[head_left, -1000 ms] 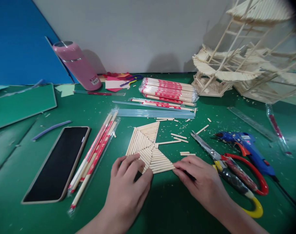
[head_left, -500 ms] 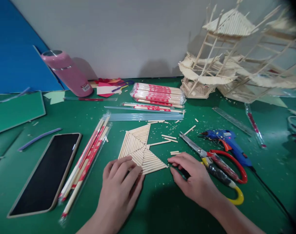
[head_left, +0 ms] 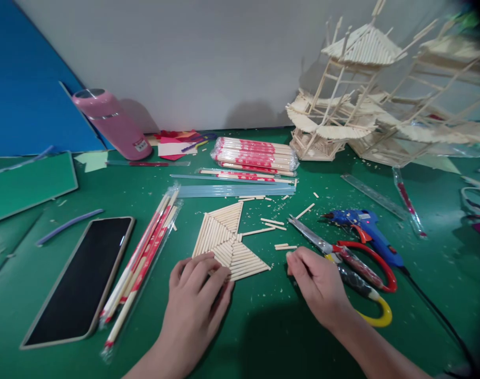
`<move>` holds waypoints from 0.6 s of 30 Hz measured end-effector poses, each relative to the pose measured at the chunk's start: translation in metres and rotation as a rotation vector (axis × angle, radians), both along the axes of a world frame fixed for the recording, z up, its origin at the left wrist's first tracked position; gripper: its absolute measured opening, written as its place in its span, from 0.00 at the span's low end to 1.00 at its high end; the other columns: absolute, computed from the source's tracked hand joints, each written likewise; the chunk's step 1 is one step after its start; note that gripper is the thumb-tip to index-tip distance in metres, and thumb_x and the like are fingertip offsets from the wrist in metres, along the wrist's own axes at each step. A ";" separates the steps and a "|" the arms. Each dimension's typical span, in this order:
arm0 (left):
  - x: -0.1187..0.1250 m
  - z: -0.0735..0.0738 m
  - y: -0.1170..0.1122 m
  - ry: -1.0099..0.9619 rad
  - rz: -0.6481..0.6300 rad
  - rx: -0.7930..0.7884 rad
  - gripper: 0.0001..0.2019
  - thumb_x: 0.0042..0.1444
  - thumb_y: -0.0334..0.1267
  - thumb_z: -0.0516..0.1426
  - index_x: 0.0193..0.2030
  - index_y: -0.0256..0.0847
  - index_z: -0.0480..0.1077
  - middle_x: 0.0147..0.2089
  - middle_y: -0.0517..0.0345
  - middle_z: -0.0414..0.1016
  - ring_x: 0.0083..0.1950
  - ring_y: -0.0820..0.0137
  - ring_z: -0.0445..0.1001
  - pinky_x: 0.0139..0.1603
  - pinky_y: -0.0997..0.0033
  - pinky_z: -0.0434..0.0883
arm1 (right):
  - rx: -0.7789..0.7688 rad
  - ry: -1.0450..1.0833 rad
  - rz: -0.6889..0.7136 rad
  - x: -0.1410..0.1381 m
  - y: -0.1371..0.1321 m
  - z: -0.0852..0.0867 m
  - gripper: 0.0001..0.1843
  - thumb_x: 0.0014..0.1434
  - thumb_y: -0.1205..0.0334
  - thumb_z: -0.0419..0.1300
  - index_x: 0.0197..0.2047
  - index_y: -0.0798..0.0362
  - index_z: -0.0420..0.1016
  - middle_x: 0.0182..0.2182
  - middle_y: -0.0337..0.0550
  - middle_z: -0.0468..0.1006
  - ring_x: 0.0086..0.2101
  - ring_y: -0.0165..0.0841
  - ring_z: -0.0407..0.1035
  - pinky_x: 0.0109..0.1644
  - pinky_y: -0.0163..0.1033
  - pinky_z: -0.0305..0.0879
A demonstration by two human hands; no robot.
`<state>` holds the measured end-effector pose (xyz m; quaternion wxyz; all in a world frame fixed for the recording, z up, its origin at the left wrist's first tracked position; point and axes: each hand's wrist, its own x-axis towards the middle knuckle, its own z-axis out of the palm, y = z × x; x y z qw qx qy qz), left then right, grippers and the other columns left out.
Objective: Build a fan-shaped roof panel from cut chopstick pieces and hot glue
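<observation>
My left hand [head_left: 200,297] has its fingers curled over the near left edge of a flat panel of wooden sticks [head_left: 218,234], holding it against the table. The panel is fan-shaped, with rows of thin sticks set in wedges and an open gap on its right side. One loose-ended stick [head_left: 259,231] juts from its centre into that gap. To the right, my right hand [head_left: 316,284] is closed, thumb and fingers pressed together, apart from the panel. Its fingertips are beside short cut sticks [head_left: 283,247]; whatever is between them is hidden.
Right of my right hand lie scissors [head_left: 354,268] and a blue glue gun [head_left: 366,231] with a black cord. Wrapped chopsticks [head_left: 145,263] and a phone [head_left: 79,281] lie left. Behind are a chopstick pack [head_left: 255,155], pink bottle [head_left: 113,123] and stick pagoda models [head_left: 342,105].
My right hand has drawn away from the panel's right corner, moving right, and its fingers have closed together. My left hand stays on the panel. The view has shifted slightly.
</observation>
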<state>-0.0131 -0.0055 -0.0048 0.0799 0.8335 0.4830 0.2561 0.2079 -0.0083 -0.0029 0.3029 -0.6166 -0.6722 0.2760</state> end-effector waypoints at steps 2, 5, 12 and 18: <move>0.001 0.000 0.000 0.006 0.006 -0.003 0.04 0.55 0.30 0.53 0.37 0.40 0.66 0.37 0.52 0.68 0.46 0.60 0.66 0.45 0.54 0.61 | 0.006 -0.017 0.034 0.000 0.001 -0.002 0.14 0.61 0.59 0.49 0.24 0.51 0.61 0.20 0.35 0.64 0.22 0.26 0.59 0.26 0.32 0.57; 0.001 -0.001 0.000 0.020 0.017 -0.017 0.05 0.55 0.30 0.52 0.38 0.40 0.67 0.38 0.51 0.67 0.46 0.60 0.66 0.45 0.53 0.60 | 0.018 -0.040 0.083 -0.002 0.002 -0.005 0.03 0.57 0.62 0.55 0.34 0.51 0.68 0.29 0.38 0.70 0.27 0.27 0.63 0.30 0.32 0.61; 0.000 -0.003 -0.001 0.031 0.018 -0.019 0.08 0.55 0.30 0.52 0.42 0.42 0.68 0.39 0.51 0.68 0.46 0.58 0.65 0.45 0.53 0.60 | 0.050 -0.117 0.200 -0.003 0.002 -0.009 0.11 0.57 0.63 0.54 0.43 0.45 0.72 0.37 0.41 0.72 0.38 0.33 0.67 0.42 0.36 0.63; 0.001 -0.002 0.000 0.024 0.019 -0.035 0.08 0.55 0.30 0.51 0.41 0.42 0.67 0.39 0.52 0.67 0.46 0.59 0.64 0.46 0.53 0.60 | 0.022 -0.145 0.221 -0.004 0.006 -0.006 0.08 0.58 0.64 0.51 0.36 0.46 0.71 0.35 0.40 0.70 0.36 0.32 0.66 0.40 0.37 0.61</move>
